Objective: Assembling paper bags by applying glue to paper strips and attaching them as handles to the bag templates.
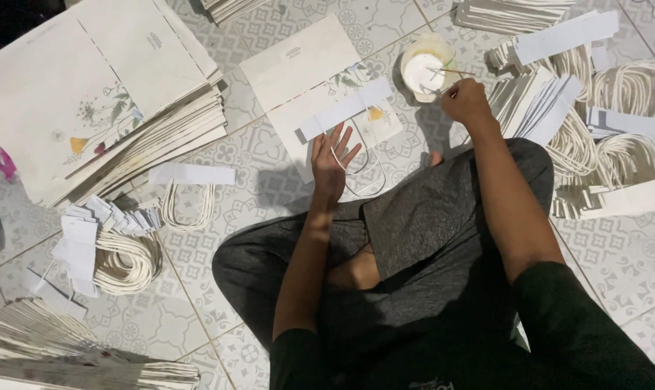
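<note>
A person sits cross-legged on a patterned tile floor [270, 188]. The left hand [330, 160] lies released, fingers spread, on a white cord handle [363, 173] whose paper strip [345, 108] rests across a flat paper bag [298, 65] with a floral print. The right hand [466, 100] is clenched on a thin stick [443, 90] dipped in a small cup of white glue [425, 68]. Piles of handles [631, 87] lie to the right, stacked bags [103, 94] to the left.
</note>
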